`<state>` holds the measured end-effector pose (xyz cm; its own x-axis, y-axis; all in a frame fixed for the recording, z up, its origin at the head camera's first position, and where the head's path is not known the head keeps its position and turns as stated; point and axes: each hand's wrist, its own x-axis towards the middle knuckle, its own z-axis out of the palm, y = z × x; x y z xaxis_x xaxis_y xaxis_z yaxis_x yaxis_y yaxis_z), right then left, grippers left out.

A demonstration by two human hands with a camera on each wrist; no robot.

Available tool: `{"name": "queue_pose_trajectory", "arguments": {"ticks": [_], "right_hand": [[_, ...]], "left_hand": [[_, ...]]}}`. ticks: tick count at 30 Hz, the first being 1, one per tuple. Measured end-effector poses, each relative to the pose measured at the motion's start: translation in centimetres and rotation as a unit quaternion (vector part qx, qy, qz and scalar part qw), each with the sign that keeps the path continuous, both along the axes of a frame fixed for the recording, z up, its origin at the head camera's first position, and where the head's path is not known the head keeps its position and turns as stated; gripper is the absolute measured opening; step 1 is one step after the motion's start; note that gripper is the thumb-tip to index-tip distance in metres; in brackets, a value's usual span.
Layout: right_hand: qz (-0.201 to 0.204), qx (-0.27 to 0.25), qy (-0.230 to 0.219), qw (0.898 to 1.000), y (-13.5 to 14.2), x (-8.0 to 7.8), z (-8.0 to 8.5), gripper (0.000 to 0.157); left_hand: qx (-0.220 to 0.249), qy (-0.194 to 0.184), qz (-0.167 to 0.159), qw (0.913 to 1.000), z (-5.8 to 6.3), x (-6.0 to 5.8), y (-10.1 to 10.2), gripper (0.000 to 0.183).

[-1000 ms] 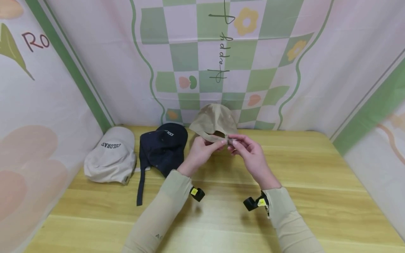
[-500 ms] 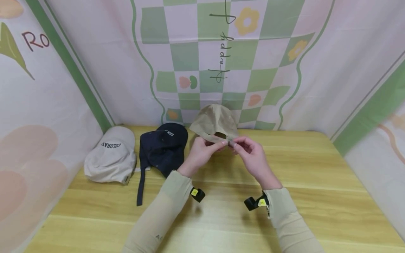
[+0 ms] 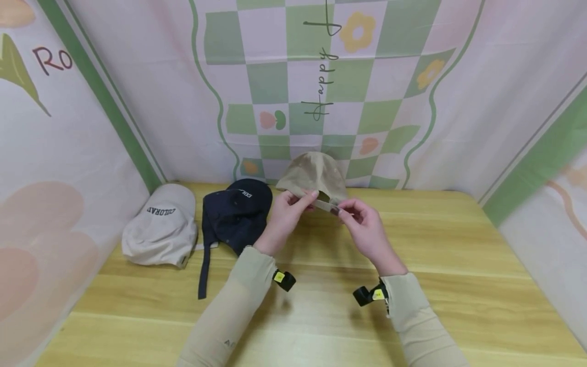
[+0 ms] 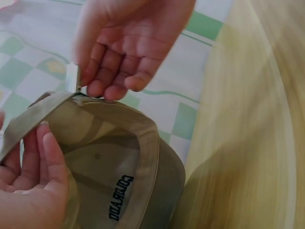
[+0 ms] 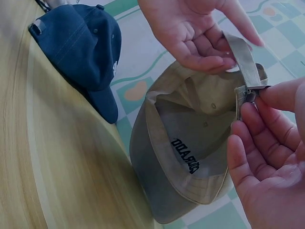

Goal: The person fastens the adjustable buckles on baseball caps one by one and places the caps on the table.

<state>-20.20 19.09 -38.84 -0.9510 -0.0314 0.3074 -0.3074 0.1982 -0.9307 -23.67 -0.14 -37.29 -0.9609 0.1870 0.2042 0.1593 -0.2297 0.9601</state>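
A khaki baseball cap (image 3: pixel 314 171) is held up near the backdrop, its back opening toward me. My left hand (image 3: pixel 286 219) holds its back strap (image 5: pixel 245 59), with the fingers behind the band in the left wrist view. At the other end of the strap, my right hand (image 3: pixel 367 229) pinches the dark metal buckle (image 5: pixel 257 88) between thumb and fingers. A light strap end (image 4: pixel 73 77) sticks out past the buckle beside the right thumb. Black lettering (image 4: pixel 121 196) shows through the inside of the cap.
A navy cap (image 3: pixel 238 214) lies left of my left hand, its loose strap (image 3: pixel 205 270) trailing over the wooden table (image 3: pixel 321 326). Farther left sits an off-white cap (image 3: pixel 160 229). A patterned cloth backdrop (image 3: pixel 266 81) rises directly behind the caps.
My left hand has shifted left along the strap, away from the buckle, baring more of the band between the hands. The right hand stays at the buckle; both other caps are unmoved.
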Motion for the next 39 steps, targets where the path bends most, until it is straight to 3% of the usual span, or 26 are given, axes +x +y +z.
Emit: {"name": "queue_pose_trajectory", "arguments": {"ticks": [7, 15, 20, 27, 34, 39], "right_hand": [[-0.002, -0.014, 0.0, 1.0, 0.1, -0.09, -0.04, 0.009], [-0.022, -0.018, -0.002, 1.0, 0.41, -0.14, -0.05, 0.01], [-0.033, -0.033, 0.018, 0.999, 0.57, -0.18, -0.02, 0.007], [-0.02, -0.045, 0.042, 0.998, 0.63, -0.16, 0.07, 0.005], [-0.006, -0.09, 0.039, 0.995, 0.54, -0.12, 0.15, 0.007], [0.006, -0.072, 0.02, 0.997, 0.61, -0.09, 0.03, 0.006]], "left_hand": [[0.084, -0.045, 0.016, 0.9954, 0.37, -0.23, -0.57, 0.03], [0.164, -0.065, 0.018, 0.9841, 0.03, -0.49, -0.86, 0.019], [0.168, -0.05, 0.024, 0.9843, -0.09, -0.63, -0.97, 0.018], [0.159, -0.048, 0.032, 0.9856, -0.12, -0.61, -0.8, 0.019], [0.149, -0.053, 0.037, 0.9868, -0.42, -0.58, -0.63, 0.024], [0.131, -0.043, 0.063, 0.9884, -0.5, -0.69, -0.82, 0.028]]}}
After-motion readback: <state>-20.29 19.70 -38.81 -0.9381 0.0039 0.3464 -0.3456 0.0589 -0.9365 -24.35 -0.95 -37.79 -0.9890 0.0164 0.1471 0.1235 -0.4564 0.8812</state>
